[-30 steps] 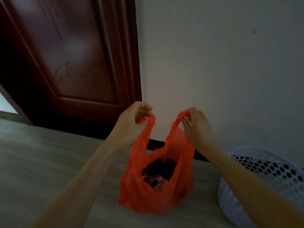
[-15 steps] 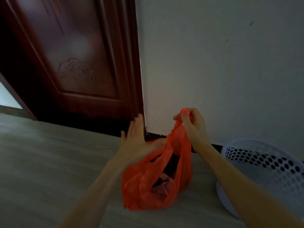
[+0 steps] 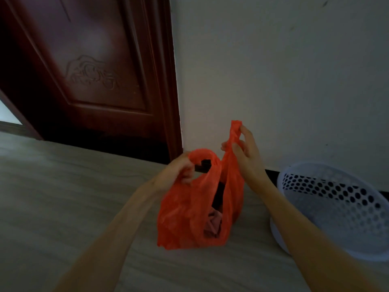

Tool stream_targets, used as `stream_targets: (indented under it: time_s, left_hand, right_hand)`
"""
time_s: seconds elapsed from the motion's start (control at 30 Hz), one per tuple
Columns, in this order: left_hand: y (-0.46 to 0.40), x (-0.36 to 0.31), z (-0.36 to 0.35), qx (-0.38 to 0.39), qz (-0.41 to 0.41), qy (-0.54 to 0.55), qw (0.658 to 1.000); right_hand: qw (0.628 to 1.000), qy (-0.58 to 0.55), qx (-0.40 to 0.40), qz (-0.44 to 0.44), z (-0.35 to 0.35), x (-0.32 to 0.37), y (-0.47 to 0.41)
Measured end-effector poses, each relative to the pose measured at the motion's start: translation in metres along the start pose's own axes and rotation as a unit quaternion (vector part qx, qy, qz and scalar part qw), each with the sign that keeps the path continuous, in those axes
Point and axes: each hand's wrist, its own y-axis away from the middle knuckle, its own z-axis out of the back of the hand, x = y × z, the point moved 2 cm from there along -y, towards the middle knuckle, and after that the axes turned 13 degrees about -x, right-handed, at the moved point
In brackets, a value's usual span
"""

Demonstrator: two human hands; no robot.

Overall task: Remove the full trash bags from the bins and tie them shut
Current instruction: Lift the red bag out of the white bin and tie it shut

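Observation:
An orange plastic trash bag (image 3: 185, 220) stands on the floor in front of me, its mouth gaping with dark and pinkish rubbish visible inside. My left hand (image 3: 179, 169) grips the bag's left handle loop, fingers curled round it. My right hand (image 3: 245, 152) pinches the right handle, which is drawn up into a thin strip above the bag. A white perforated bin (image 3: 336, 207) lies tilted on the floor to the right of the bag, with no bag in it.
A dark red wooden door (image 3: 90, 76) and its frame fill the upper left. A pale wall (image 3: 284, 70) with a dark skirting strip stands just behind the bag. Grey wood-look floor (image 3: 63, 197) stretches to the left.
My left hand, which had let go of its handle with fingers spread, now grips the left handle loop again. My right hand has kept its handle and lifted it slightly.

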Motion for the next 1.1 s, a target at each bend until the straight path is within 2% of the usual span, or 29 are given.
stream_targets:
  time_s: [0.03, 0.07, 0.13, 0.2, 0.27, 0.37, 0.43, 0.47, 0.5, 0.57, 0.6, 0.63, 0.7, 0.77, 0.83, 0.93, 1.0, 1.03, 1.1]
  left_hand:
    - [-0.002, -0.004, 0.0, 0.011, 0.002, 0.031, 0.999]
    - [-0.005, -0.005, 0.002, 0.018, -0.019, 0.001, 1.0]
    - [-0.005, -0.003, 0.003, 0.023, -0.091, -0.182, 0.979]
    - [-0.004, 0.003, -0.001, 0.005, -0.137, -0.359, 0.923]
    - [-0.003, 0.011, -0.006, 0.004, -0.192, -0.473, 0.86]
    - [0.002, 0.025, -0.013, 0.039, -0.301, -0.532, 0.791]
    - [0.006, 0.031, -0.016, 0.05, -0.332, -0.536, 0.775]
    - [0.006, 0.032, -0.016, 0.035, -0.324, -0.509, 0.797]
    - [0.005, 0.029, -0.015, -0.007, -0.292, -0.45, 0.844]
    - [-0.003, 0.021, -0.006, -0.145, -0.2, -0.283, 0.927]
    - [-0.009, 0.016, -0.001, -0.206, -0.144, -0.213, 0.944]
    - [-0.014, 0.012, 0.003, -0.259, -0.08, -0.166, 0.948]
    - [-0.025, 0.009, 0.009, -0.285, 0.007, -0.081, 0.955]
    - [-0.03, 0.004, 0.005, -0.232, 0.019, 0.105, 0.967]
    - [-0.034, 0.001, 0.006, -0.196, -0.012, 0.2, 0.96]
    - [-0.037, 0.011, 0.013, -0.14, -0.036, 0.2, 0.969]
    - [-0.035, 0.021, 0.019, -0.112, -0.106, 0.033, 0.988]
    - [-0.033, 0.029, 0.023, -0.113, -0.134, -0.089, 0.98]
    - [-0.026, 0.046, 0.03, -0.133, -0.134, -0.254, 0.949]
  right_hand:
    - [1.0, 0.009, 0.007, 0.007, 0.001, -0.002, 0.0]
    - [0.999, 0.022, 0.013, 0.018, 0.001, -0.004, 0.001]
    - [0.996, 0.067, 0.025, 0.049, 0.003, -0.008, 0.002]
    - [0.992, 0.101, 0.038, 0.062, 0.006, -0.012, 0.002]
    - [0.992, 0.109, 0.047, 0.052, 0.01, -0.016, 0.001]
    - [0.994, 0.101, 0.021, 0.048, 0.019, -0.02, -0.001]
    - [0.998, 0.054, -0.016, 0.024, 0.023, -0.02, 0.0]
    - [0.999, 0.038, -0.037, 0.006, 0.024, -0.021, 0.001]
    - [0.998, 0.028, -0.051, -0.014, 0.025, -0.023, 0.003]
    - [0.998, 0.03, -0.046, -0.044, 0.027, -0.028, 0.005]
    - [0.998, 0.041, -0.025, -0.051, 0.028, -0.03, 0.006]
    - [0.997, 0.058, 0.006, -0.052, 0.028, -0.032, 0.007]
    - [0.984, 0.165, 0.056, -0.033, 0.028, -0.041, 0.007]
    - [0.943, 0.327, 0.054, 0.01, 0.029, -0.051, 0.007]
    - [0.913, 0.405, 0.021, 0.04, 0.029, -0.054, 0.008]
    - [0.914, 0.402, 0.025, 0.04, 0.032, -0.056, 0.009]
    - [0.914, 0.402, 0.042, 0.036, 0.036, -0.06, 0.01]
    - [0.91, 0.41, 0.039, 0.043, 0.039, -0.062, 0.01]
    - [0.904, 0.423, 0.009, 0.064, 0.046, -0.062, 0.011]
